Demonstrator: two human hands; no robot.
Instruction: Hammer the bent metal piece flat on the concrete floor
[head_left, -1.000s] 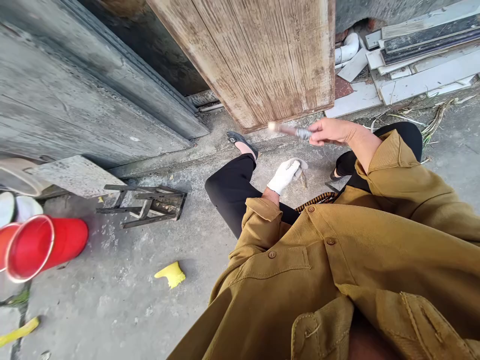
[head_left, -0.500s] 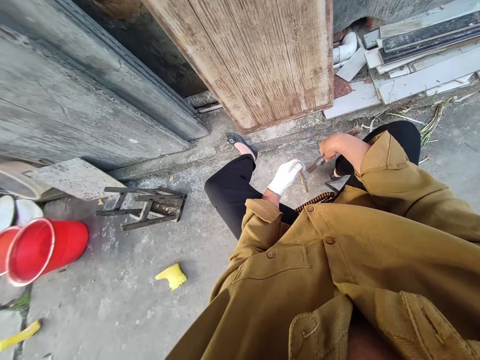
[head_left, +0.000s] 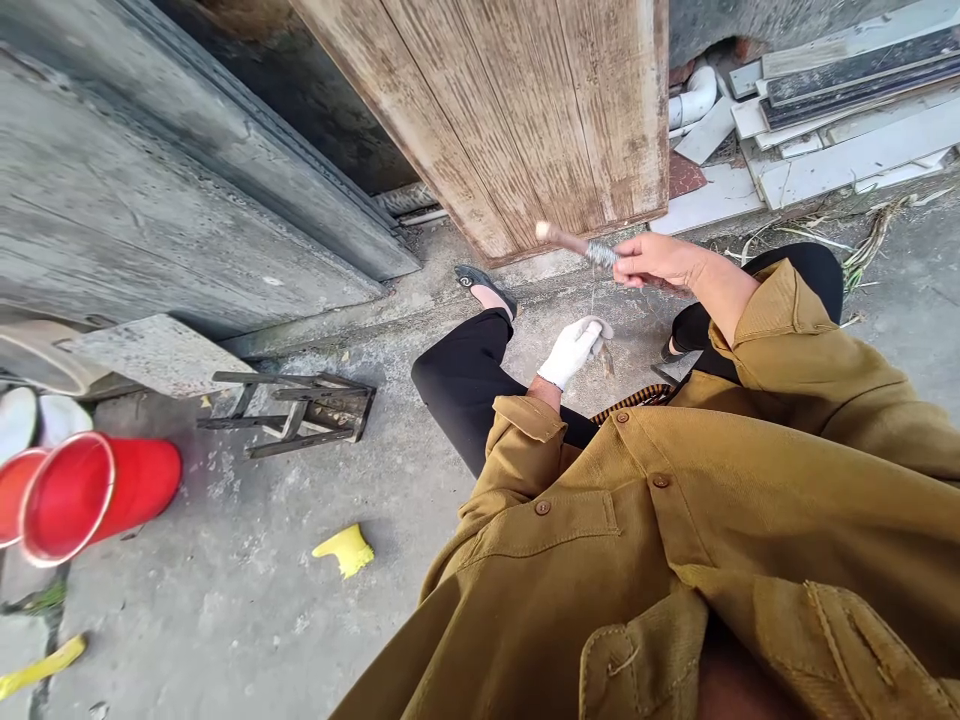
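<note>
Stick (head_left: pixel 574 241) swung toward panel (head_left: pixel 517 115) edge.

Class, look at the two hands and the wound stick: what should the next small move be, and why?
Probably the right hand should bring the coil-wound stick down toward the gloved left hand, keeping the thin strand from going slack. The stick is held out away from the left hand, which appears to grip a brown piece, and the strand seems to run between them.

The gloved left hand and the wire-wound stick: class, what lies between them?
In the head view, a thin strand seems to run between the left hand and the wire-wound stick, above grey ground.
</note>
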